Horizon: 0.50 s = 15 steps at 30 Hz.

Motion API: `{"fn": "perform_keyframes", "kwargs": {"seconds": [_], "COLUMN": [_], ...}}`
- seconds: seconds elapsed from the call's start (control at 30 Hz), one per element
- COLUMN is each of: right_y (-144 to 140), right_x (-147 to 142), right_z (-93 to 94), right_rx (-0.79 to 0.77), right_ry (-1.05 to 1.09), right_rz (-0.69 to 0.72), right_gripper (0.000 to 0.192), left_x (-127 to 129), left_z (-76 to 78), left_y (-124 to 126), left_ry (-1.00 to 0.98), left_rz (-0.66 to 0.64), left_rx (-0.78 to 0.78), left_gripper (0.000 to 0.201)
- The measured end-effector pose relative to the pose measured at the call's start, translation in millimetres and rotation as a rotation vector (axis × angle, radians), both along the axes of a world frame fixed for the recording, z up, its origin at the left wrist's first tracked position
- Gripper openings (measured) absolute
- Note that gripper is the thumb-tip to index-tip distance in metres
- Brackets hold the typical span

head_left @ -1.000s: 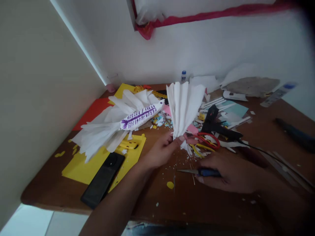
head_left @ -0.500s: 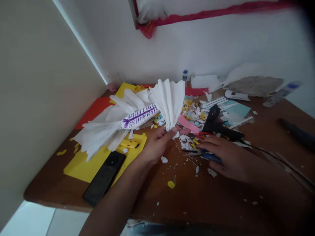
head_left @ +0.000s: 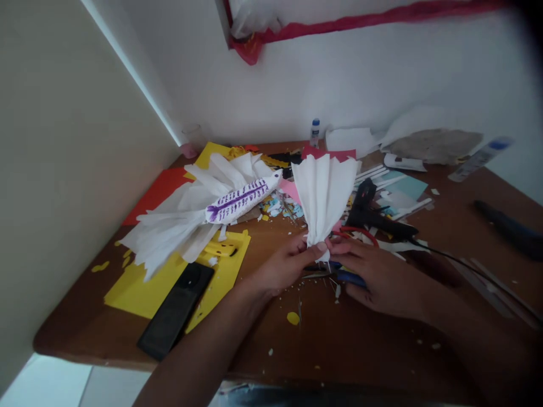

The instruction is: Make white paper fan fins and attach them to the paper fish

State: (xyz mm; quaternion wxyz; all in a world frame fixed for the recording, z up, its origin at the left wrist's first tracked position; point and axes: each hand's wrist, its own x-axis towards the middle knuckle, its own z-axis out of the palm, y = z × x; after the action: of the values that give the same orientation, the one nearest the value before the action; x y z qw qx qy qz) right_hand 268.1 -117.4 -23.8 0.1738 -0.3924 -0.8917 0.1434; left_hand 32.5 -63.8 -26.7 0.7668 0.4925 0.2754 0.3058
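Observation:
A pleated white paper fan (head_left: 324, 192) stands upright in my left hand (head_left: 288, 260), pinched at its gathered base between thumb and fingers. My right hand (head_left: 377, 277) is curled round the blue-handled pliers (head_left: 350, 277), and its fingertips reach the fan's base. The plier jaws point left, low over the table and partly hidden under the fan. Further left lies a white paper figure (head_left: 241, 200) with purple markings, a dark eye, a pointed tip and spread pleated paper parts; I cannot tell if it is a fish or a bird.
A black glue gun (head_left: 377, 220) with a cord lies beyond my right hand, near red scissor handles (head_left: 360, 230). Paper scraps (head_left: 282, 206) litter the middle. At left are a phone (head_left: 176, 311), yellow paper (head_left: 136, 297) and a yellow cutter (head_left: 220, 249). A glue stick (head_left: 314, 133) stands behind.
The fan has moved right and down, away from the figure, uncovering its pointed end. My right hand has shifted left with the pliers, and its fingertips now meet the fan's base.

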Motion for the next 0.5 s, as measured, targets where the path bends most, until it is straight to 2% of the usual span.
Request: {"fn": "perform_keyframes", "kwargs": {"seconds": [0.5], "right_y": [1.1], "right_x": [-6.7], "right_z": [-4.4], "right_rx": [0.025], "right_ry": [-0.095], "right_rz": [-0.037], "right_gripper": [0.036], "left_x": [1.1], "left_z": [0.1], "left_y": [-1.2], "left_ry": [0.02], "left_rz": [-0.035], "left_rx": [0.058], "left_gripper": [0.044]}}
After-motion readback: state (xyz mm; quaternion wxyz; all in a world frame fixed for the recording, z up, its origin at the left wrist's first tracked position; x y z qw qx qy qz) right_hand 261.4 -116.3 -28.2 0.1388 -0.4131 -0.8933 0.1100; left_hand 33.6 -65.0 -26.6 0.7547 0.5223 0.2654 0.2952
